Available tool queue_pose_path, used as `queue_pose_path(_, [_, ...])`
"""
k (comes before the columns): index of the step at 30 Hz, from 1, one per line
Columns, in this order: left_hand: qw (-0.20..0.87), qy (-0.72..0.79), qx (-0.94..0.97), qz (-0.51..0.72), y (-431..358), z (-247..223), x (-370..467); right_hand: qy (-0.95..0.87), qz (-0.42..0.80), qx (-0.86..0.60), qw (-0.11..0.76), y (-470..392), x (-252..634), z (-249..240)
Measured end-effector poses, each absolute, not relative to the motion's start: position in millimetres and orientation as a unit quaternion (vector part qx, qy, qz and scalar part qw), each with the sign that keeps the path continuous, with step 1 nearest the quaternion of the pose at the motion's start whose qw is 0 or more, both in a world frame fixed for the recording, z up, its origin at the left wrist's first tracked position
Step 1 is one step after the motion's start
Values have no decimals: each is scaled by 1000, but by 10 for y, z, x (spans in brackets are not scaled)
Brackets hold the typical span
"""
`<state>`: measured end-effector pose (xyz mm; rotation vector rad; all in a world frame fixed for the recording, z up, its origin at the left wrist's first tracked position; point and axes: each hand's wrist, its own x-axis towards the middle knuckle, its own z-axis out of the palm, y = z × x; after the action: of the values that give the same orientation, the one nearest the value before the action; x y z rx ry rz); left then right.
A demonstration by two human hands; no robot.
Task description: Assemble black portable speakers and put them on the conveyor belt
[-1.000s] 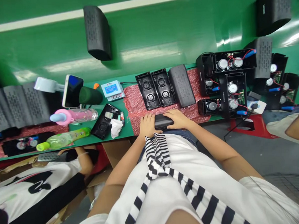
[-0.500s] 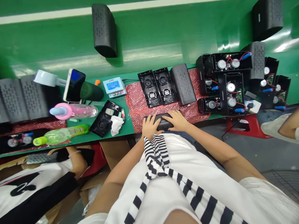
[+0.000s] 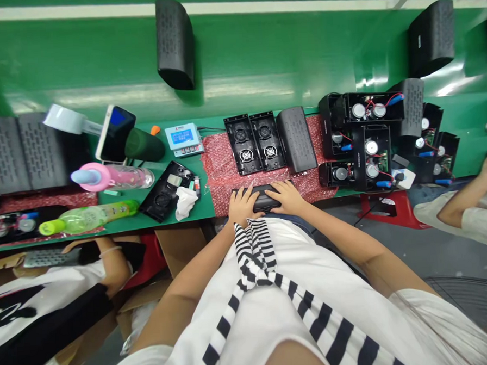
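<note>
A black speaker case (image 3: 263, 199) lies at the table's front edge, close to my body. My left hand (image 3: 243, 205) rests on its left end with the fingers spread. On its right end lies my right hand (image 3: 287, 197), fingers also spread over the top. Beyond my hands, two open black panels with round drivers (image 3: 240, 144) (image 3: 269, 142) stand side by side on red bubble wrap (image 3: 221, 178). A closed black case (image 3: 297, 140) with a patterned face sits just right of them.
Open speaker boxes (image 3: 371, 156) with red wires are stacked at the right. At the left are a blue-screen device (image 3: 183, 139), a black panel (image 3: 164, 193), white tissue (image 3: 186, 202), a pink-capped bottle (image 3: 115, 177) and a green bottle (image 3: 88, 218). People sit on both sides.
The view has shifted slightly, so things at the sides appear displaced. Both hands stay on the black case in nearly the same pose. At the far right, the other person's hand now shows.
</note>
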<state>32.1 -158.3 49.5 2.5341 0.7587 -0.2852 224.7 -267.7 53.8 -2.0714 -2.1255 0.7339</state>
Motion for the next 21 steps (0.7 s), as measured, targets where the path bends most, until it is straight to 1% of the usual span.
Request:
queue_pose_path(9, [239,292,919,-114,-1586,492,347,-677,242,-692,70,-2751,2235,471])
queue_pose_path(21, [225,290,921,-128,-1507,532,395,-707,209,-672,64,-2691,2282,485])
